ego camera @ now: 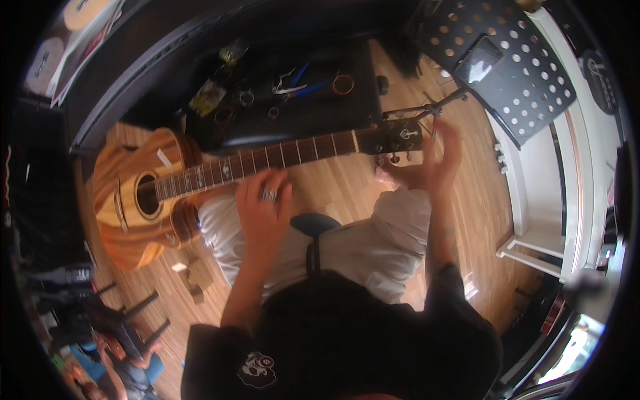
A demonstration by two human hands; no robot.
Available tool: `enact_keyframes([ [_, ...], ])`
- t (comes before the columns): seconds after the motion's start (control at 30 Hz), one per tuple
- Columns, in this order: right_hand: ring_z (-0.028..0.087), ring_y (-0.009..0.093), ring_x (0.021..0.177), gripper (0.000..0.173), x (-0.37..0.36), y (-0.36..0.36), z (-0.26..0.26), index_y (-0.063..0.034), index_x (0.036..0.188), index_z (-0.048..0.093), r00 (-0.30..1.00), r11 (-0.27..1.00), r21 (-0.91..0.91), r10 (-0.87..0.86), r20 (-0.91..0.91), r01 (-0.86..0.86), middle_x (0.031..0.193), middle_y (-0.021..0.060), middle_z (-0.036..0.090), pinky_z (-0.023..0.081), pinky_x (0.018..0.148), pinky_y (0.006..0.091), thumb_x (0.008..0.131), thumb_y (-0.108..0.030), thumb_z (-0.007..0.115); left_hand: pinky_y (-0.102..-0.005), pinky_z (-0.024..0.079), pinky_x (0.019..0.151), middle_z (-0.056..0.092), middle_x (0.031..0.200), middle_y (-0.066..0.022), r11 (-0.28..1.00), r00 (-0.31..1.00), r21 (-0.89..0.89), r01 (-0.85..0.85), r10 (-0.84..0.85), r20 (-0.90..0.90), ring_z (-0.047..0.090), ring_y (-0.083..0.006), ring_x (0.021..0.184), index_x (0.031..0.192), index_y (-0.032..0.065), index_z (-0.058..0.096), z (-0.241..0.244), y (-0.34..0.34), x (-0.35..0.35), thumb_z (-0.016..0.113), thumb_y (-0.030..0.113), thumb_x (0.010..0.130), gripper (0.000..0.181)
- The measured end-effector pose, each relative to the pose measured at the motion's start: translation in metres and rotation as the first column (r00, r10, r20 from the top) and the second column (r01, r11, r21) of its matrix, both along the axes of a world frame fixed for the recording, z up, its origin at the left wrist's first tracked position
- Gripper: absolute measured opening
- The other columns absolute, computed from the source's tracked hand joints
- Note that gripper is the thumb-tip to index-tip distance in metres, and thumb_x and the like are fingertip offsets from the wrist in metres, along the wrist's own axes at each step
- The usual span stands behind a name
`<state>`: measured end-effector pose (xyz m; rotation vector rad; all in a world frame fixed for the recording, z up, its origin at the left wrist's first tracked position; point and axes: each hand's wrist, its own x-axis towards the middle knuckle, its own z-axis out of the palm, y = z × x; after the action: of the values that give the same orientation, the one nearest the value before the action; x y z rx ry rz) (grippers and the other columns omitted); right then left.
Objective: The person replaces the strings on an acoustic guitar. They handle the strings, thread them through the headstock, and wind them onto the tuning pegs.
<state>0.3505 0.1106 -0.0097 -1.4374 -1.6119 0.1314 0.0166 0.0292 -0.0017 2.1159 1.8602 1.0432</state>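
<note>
An acoustic guitar point(112, 200) with a striped wooden top lies across in front of me, its body at the left and its neck point(260, 159) running to the right. My left hand point(262, 200), a ring on one finger, is at the near edge of the fretboard with thumb and fingers apart; whether it touches the neck is unclear. At the right end is the dark headstock point(395, 137) with its tuning pegs. My right hand point(442, 155) is raised just beside it, blurred. A thin thing may be between its fingertips, but I cannot tell.
On a black padded bench point(320, 117) lie blue-handled pliers point(300, 85), a copper-coloured string coil point(343, 84) and a yellowish packet point(207, 96). A perforated black stand point(525, 95) holds a phone point(479, 59). A small cardboard box point(196, 277) is on the floor; another person point(127, 370) sits lower left.
</note>
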Motion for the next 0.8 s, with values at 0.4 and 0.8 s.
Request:
enact_keyframes([
  [0.4,0.062,0.011,0.079,0.042,0.044,0.145,-0.052,0.0003,0.102,0.072,0.704,0.322,-0.644,0.492,-0.513,-0.694,0.082,0.0043,0.068,0.048,0.074,0.026,0.101,-0.038,0.056,-0.0448,0.041,0.096,0.057,0.115,-0.0061,0.999,0.962,-0.035,-0.026,0.015,-0.273,0.052,-0.0304,0.109,0.118,0.012,0.067,-0.03,0.046,0.011,0.076,0.028,0.081,0.042],
  [0.8,0.062,0.009,0.086,0.032,0.052,0.161,-0.081,-0.0038,0.112,0.072,0.536,0.062,-0.649,0.627,-0.565,-0.758,0.098,0.0032,0.071,0.049,0.079,0.024,0.098,-0.031,0.062,-0.0433,0.039,0.094,0.057,0.108,-0.006,0.982,0.953,-0.187,-0.037,-0.022,-0.303,0.052,-0.0312,0.105,0.095,0.0038,0.065,-0.024,0.069,0.032,0.087,0.029,0.063,0.046],
])
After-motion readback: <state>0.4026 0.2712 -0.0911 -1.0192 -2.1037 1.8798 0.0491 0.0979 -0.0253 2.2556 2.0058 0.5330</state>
